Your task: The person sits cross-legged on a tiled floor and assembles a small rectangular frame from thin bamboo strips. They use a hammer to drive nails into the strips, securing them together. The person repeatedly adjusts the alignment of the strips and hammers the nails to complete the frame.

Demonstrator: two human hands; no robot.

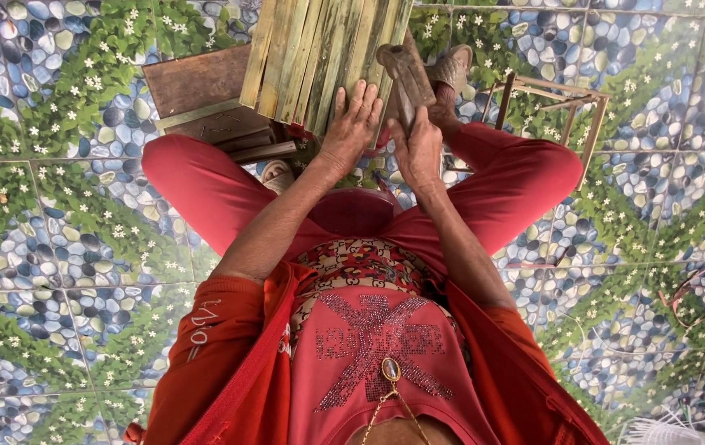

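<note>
Several split bamboo strips lie bundled side by side over a wooden board, between the person's knees. Left hand presses flat on them, fingers spread; right hand grips a block-like wooden tool. Work looks midway, the strips still loose.

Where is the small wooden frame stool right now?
In the head view, the wooden frame stool stands on the tiled floor, upper right, beside the person's right knee.
</note>
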